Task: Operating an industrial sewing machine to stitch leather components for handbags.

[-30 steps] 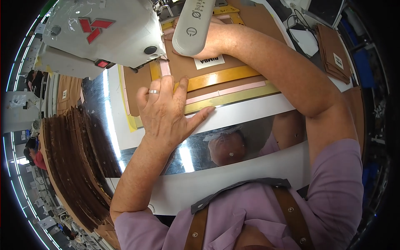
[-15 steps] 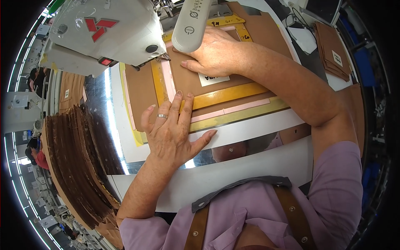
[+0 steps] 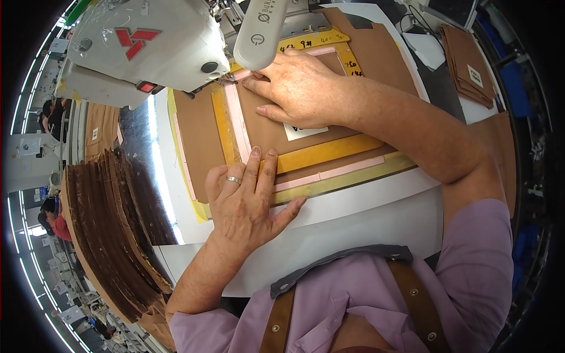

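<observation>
A brown panel (image 3: 265,126) with a white label (image 3: 303,130) lies framed by a yellow rectangular template (image 3: 323,154) with pale pink strips along its edges. My left hand (image 3: 242,209) rests on the near left corner of this template, fingers stretched out and thumb apart. Farther off, my right hand (image 3: 309,88) lies flat over the panel's upper part, fingers spread and pointing left. Its fingertips are close to the head of a sewing machine (image 3: 147,53), whose needle area is partly hidden. A pale lamp arm (image 3: 259,35) hangs just above that hand.
To the left stands a thick stack of brown pieces (image 3: 112,235). More labelled brown panels (image 3: 468,67) lie at the far right, beside a white pad (image 3: 425,50) and cables. A white sheet (image 3: 353,197) extends under the template. People and machines show at the far left.
The template with the brown panel has slid toward me and slightly to the right. Both my hands have moved with it, still lying flat. The near metal strip is now covered.
</observation>
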The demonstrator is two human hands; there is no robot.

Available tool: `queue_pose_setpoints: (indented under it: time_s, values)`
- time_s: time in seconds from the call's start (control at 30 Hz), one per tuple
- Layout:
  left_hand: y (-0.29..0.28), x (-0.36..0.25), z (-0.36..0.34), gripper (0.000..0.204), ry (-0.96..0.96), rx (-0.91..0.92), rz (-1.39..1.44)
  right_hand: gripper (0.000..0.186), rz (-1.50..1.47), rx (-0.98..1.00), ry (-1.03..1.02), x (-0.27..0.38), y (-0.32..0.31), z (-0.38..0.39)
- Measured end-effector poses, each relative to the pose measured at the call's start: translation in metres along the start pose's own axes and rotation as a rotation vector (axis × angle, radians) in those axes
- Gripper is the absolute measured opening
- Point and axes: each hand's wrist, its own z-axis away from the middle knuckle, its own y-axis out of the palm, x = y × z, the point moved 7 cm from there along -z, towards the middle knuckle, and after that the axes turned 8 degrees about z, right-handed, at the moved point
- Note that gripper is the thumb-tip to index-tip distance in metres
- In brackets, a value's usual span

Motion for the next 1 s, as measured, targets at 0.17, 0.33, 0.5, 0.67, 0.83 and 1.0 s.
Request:
queue_pose_setpoints:
  time_s: [0.17, 0.33, 0.5, 0.67, 0.83, 1.0]
  values:
    - [-0.003, 0.017, -0.040, 0.043, 0.101, -0.118, 0.253, 0.049, -0.034, -0.034, -0.017, 0.001, -0.001, 0.004]
    - [0.018, 0.034, -0.074, 0.042, 0.046, -0.112, 0.419, 0.048, -0.183, -0.022, -0.026, -0.003, -0.008, 0.020]
    - [0.026, 0.039, -0.080, 0.049, 0.037, -0.098, 0.266, 0.053, -0.215, 0.015, 0.106, -0.014, -0.024, 0.063]
    - [0.028, 0.039, -0.080, 0.052, 0.028, -0.069, 0.173, 0.065, 0.075, 0.063, 0.175, -0.019, -0.023, 0.082]
    - [0.030, 0.038, -0.081, 0.055, 0.002, -0.034, 0.182, 0.071, 0.151, 0.143, 0.193, -0.021, -0.015, 0.078]
    - [0.031, 0.037, -0.084, 0.060, 0.021, -0.018, 0.138, 0.076, 0.221, 0.179, 0.216, -0.023, -0.018, 0.079]
